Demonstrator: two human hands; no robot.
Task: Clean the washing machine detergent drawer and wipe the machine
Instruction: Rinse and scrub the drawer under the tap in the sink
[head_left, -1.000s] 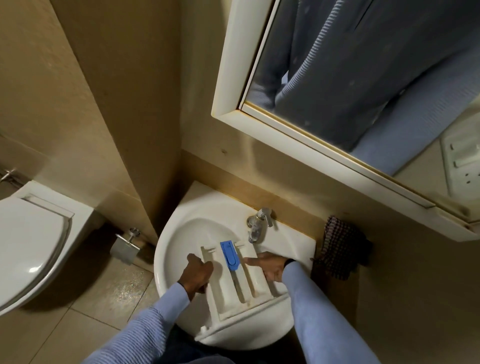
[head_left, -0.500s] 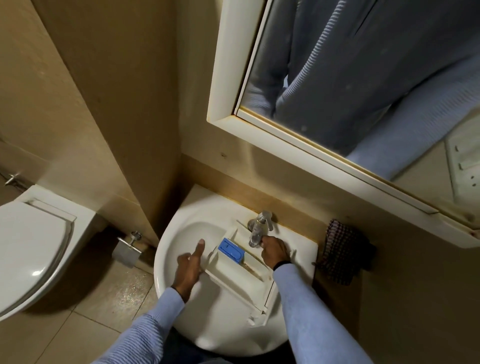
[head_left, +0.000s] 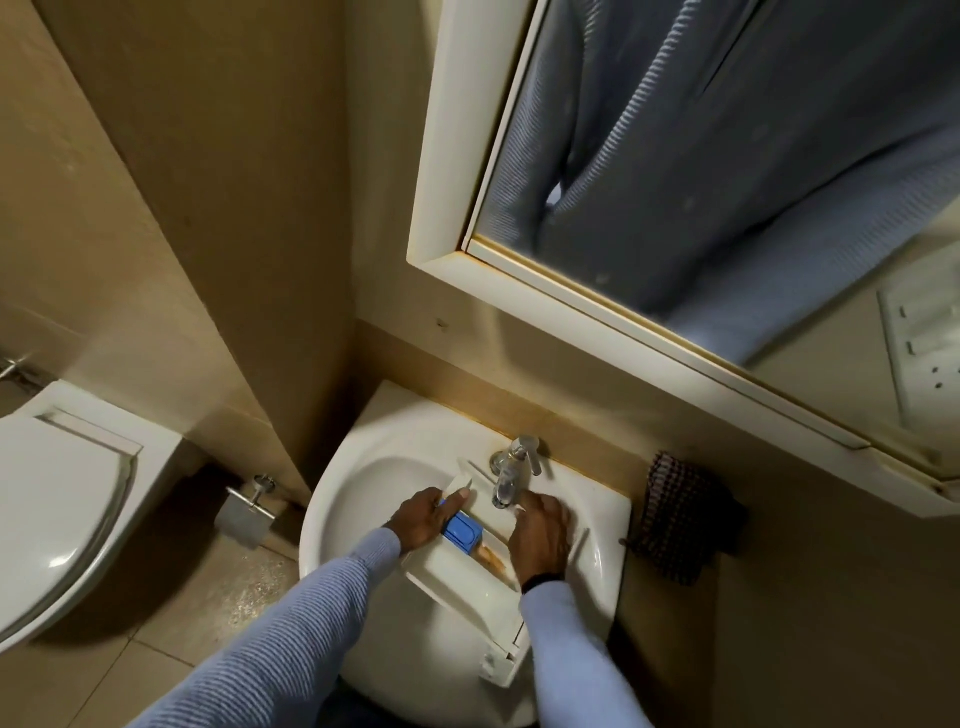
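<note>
In the sink (head_left: 332, 499), under the tap (head_left: 511, 470): detergent drawer (head_left: 454, 569) lies slantwise. Left hand (head_left: 428, 519) grips its left wall, thumb along the edge; right hand (head_left: 540, 535) curls fingers over the right wall. Best to tilt it so water flushes the brown residue (head_left: 491, 556). Half a second back the left hand was off the drawer.

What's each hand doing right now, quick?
Left hand: grips the detergent drawer, thumb on top.
Right hand: lies over the drawer's right side; grip cannot be told.

A home bathroom: toilet (head_left: 62, 499), washbasin (head_left: 363, 493) with tap (head_left: 511, 467), wall mirror (head_left: 727, 156).
</note>
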